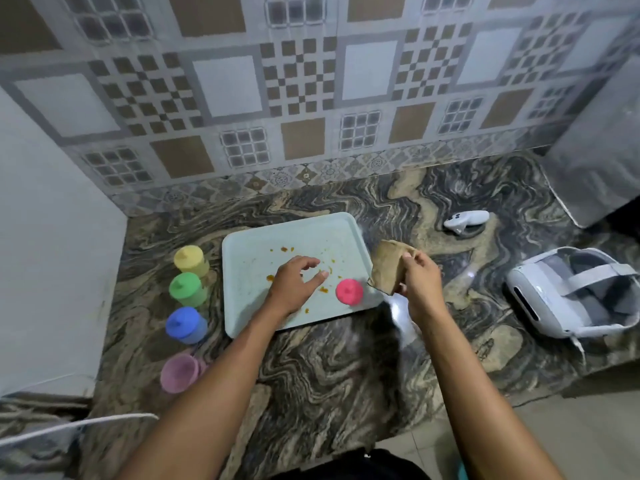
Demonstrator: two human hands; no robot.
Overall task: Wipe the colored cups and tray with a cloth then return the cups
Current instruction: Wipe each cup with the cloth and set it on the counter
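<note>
A swirled brown-and-grey stone worktop (329, 368) is running up against a wall of patterned square tiles (225, 84). On it, a pale blue-green rectangular tray (263, 237) with rounded corners is lying flat, speckled with orange crumbs. A white VR headset (568, 292) is sitting well to its right.

Four matte plastic cups are standing in a column just left of the tray: a yellow cup (189, 259), green cup (187, 289), blue cup (185, 324) and lilac cup (180, 372) (the lilac one is showing its hollow). A red cup (349, 291) is sitting on the tray's near right corner.

The left hand (294, 282) is hovering over the tray, fingers spread and loose, gripping nothing, with the red cup just beside its fingertips. The right hand (420, 275) is pinching a folded tan cloth (389, 265) above the tray's right edge. A small white controller (465, 220) is lying beyond it.
</note>
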